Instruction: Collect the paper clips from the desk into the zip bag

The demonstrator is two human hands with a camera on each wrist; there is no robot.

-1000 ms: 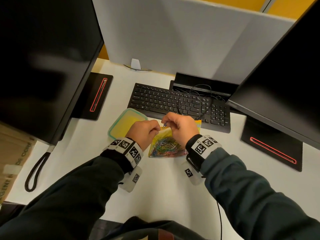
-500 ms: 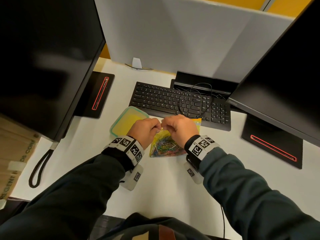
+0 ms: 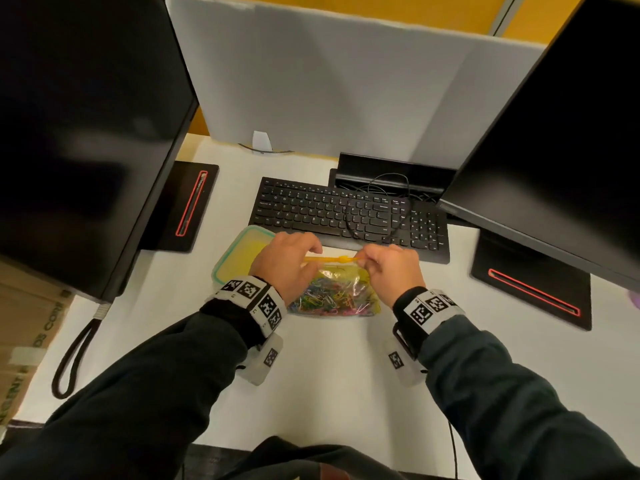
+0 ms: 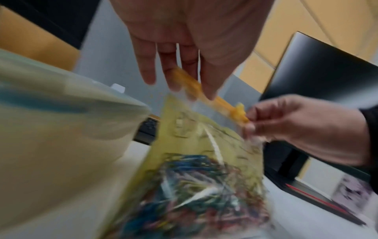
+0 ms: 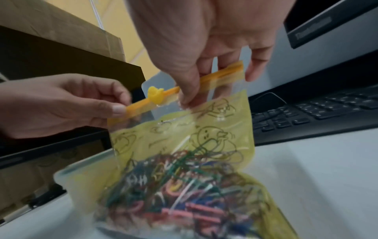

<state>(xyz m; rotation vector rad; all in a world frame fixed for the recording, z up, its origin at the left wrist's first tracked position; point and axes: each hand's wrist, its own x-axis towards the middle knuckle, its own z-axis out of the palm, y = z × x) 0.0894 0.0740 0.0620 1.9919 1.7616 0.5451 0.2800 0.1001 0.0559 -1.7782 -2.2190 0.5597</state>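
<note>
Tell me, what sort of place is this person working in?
Most likely an office cubicle. A black keyboard lies on a white desk between two dark monitors, and a grey partition panel closes off the back.

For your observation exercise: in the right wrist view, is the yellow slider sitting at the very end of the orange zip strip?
No: the yellow slider sits partway along the orange zip strip, between the two hands.

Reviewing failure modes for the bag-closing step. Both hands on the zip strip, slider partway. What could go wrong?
1. The slider sits partway along the orange strip; if one side is unsealed, paper clips could spill on tilting.
2. The left hand and right hand only pinch the zip bag by its top, so its load may slip.
</note>
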